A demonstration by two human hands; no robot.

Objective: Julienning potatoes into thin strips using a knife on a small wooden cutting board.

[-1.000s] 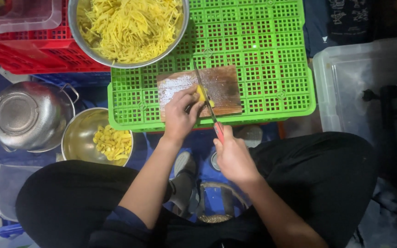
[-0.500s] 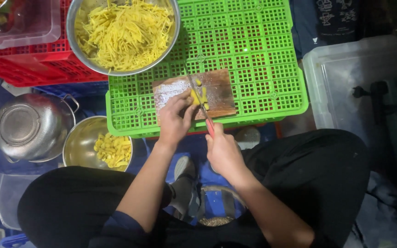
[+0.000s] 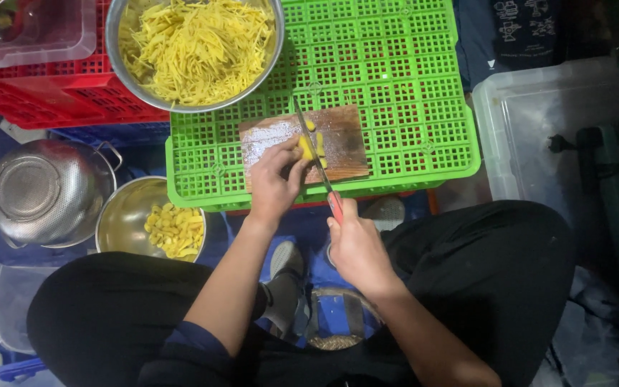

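Head view: right hand closed round red-handled knife, blade pointing away and slightly left, long axis near-vertical, across wooden board on green crate. Left hand curled, fingertips pinning yellow pieces beside blade.

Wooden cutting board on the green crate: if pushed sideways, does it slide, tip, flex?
The wooden cutting board looks like a flat, stiff slab, so flex seems unlikely. It lies flat on the green crate, whose open grid probably grips somewhat; expect a scraping slide, not tipping. The left hand resting on it would likely resist any push.
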